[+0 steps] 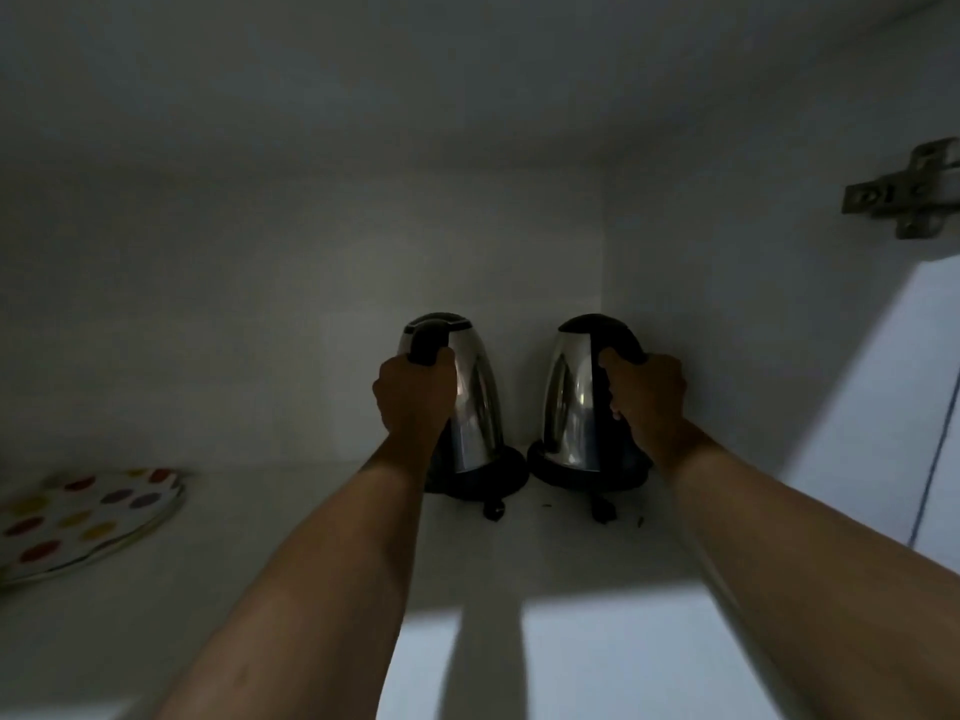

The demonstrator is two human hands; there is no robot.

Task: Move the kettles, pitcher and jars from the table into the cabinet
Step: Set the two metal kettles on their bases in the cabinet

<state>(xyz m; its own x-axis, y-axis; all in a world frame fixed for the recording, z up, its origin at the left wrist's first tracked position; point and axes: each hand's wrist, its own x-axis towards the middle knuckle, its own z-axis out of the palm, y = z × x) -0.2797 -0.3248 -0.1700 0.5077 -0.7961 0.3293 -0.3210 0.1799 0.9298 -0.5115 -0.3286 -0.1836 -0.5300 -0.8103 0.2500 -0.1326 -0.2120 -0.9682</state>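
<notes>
Two steel kettles with black handles and black round bases stand side by side deep on the white cabinet shelf [519,553], near the back right corner. My left hand [413,394] grips the black handle of the left kettle [475,407]. My right hand [647,394] is wrapped around the handle of the right kettle [571,407]. Both kettles lean slightly towards each other at the top, and their bases rest on or just above the shelf. A short black plug or cord stub sticks out in front of each base. No pitcher or jars are in view.
A plate with coloured dots [88,517] lies at the left on the same shelf. The cabinet's right wall carries a metal hinge [906,192]. The back wall stands just behind the kettles, and the ceiling panel is overhead.
</notes>
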